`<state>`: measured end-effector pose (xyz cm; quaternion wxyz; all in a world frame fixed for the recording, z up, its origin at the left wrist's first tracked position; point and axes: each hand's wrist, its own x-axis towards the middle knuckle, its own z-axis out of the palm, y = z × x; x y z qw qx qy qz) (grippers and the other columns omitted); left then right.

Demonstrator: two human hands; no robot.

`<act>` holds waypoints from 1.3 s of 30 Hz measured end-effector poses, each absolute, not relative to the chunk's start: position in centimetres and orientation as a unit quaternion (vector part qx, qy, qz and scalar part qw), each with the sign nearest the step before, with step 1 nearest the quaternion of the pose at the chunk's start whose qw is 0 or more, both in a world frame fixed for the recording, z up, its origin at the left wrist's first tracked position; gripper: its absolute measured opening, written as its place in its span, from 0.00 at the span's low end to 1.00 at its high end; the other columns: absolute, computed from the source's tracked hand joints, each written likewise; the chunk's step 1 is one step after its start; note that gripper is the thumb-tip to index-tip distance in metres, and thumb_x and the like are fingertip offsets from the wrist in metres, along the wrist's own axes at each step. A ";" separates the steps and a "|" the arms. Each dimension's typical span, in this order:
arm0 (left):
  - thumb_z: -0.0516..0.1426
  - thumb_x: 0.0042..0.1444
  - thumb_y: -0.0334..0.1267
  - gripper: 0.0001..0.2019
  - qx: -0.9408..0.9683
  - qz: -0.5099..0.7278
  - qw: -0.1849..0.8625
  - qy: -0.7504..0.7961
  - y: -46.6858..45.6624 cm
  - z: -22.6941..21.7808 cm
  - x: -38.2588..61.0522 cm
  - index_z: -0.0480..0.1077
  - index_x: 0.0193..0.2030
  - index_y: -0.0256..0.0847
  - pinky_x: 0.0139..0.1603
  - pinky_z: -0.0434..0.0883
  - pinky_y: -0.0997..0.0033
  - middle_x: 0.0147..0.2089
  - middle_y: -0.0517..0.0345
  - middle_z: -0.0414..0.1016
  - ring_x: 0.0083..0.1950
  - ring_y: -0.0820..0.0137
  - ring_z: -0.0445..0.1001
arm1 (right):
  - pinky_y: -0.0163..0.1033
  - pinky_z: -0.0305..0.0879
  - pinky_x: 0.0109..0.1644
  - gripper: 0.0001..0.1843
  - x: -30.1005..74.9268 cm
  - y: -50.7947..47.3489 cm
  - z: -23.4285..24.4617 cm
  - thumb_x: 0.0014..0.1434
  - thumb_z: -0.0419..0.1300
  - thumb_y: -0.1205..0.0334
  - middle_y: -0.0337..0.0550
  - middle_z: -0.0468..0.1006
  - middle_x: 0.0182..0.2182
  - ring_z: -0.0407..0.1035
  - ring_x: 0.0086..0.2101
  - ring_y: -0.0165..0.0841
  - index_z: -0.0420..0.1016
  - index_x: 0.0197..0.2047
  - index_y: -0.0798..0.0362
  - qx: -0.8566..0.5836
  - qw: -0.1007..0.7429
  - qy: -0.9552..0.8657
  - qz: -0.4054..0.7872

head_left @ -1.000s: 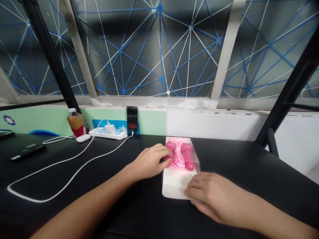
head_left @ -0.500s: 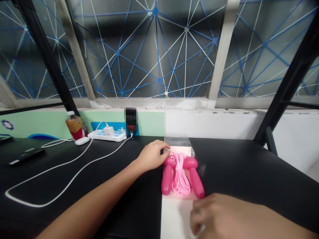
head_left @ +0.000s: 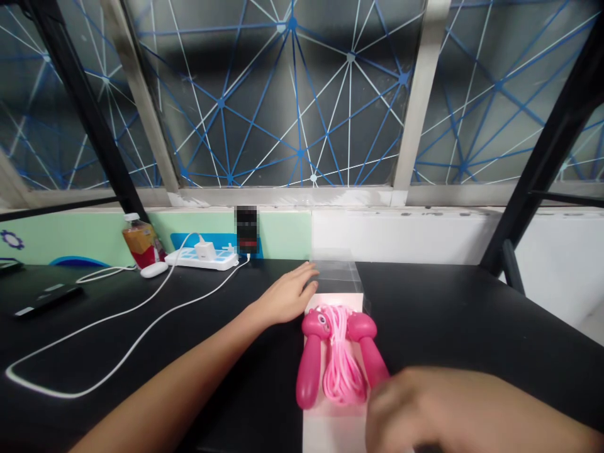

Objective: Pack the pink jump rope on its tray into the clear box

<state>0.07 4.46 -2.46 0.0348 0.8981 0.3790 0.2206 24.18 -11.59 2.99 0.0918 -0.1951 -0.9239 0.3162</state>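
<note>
A pink jump rope (head_left: 343, 362) lies on a pink and white backing card (head_left: 333, 434). Its cord is bundled between two dark pink handles, and an eye is printed on the left handle's rounded top. Clear plastic wrap (head_left: 337, 272) reaches past the card's far end. My left hand (head_left: 290, 292) rests palm down at the wrap's left edge, fingers stretched out, beside the card's upper left corner. Blurred by motion, my right hand (head_left: 406, 412) is closed at the card's lower right, covering the end of the right handle. What its fingers grip is hidden.
On the black desk (head_left: 438, 314), a white cable (head_left: 70, 395) loops at the left. Behind it stand a power strip (head_left: 221, 259), a drink bottle (head_left: 141, 242), a small white case (head_left: 154, 269) and a phone (head_left: 247, 229). A flat black object (head_left: 50, 299) lies far left.
The jump rope and its card have slid toward me, leaving more of the clear wrap bare at the far end. My left hand's fingers have straightened; my right hand has shifted slightly nearer.
</note>
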 end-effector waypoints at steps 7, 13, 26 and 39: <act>0.51 0.65 0.42 0.11 0.892 0.275 0.037 0.357 1.6 0.2 -0.2 0.71 0.48 0.42 0.51 0.70 0.67 0.47 0.54 0.75 0.48 0.66 0.74 | 0.36 0.65 0.33 0.11 26.6 -7.8 1.2 0.67 0.54 0.56 0.40 0.77 0.35 0.70 0.29 0.31 0.77 0.43 0.48 -0.415 0.266 -0.847 0.196; 0.59 0.59 0.49 0.14 0.922 0.154 0.123 0.334 -0.9 1.6 -0.4 0.73 0.45 0.43 0.32 0.65 0.75 0.31 0.61 0.73 0.31 0.71 0.71 | 0.42 0.68 0.38 0.20 27.0 -6.5 -1.3 0.62 0.58 0.54 0.44 0.72 0.41 0.70 0.32 0.35 0.69 0.56 0.47 -0.469 0.205 -0.854 0.092; 0.57 0.59 0.50 0.14 0.923 0.102 0.103 0.356 -1.2 0.6 -0.4 0.72 0.42 0.42 0.27 0.60 0.73 0.28 0.59 0.74 0.28 0.69 0.71 | 0.44 0.68 0.43 0.17 26.0 -5.5 -2.9 0.65 0.55 0.52 0.43 0.76 0.41 0.73 0.37 0.37 0.69 0.56 0.45 -0.467 0.203 -0.852 0.120; 0.56 0.60 0.47 0.15 0.928 0.107 0.090 0.346 -1.6 0.4 -0.7 0.70 0.51 0.43 0.33 0.66 0.72 0.37 0.57 0.77 0.34 0.66 0.75 | 0.45 0.67 0.50 0.17 24.8 -5.7 -3.3 0.66 0.54 0.57 0.44 0.72 0.47 0.71 0.43 0.37 0.66 0.57 0.47 -0.442 0.233 -0.851 0.165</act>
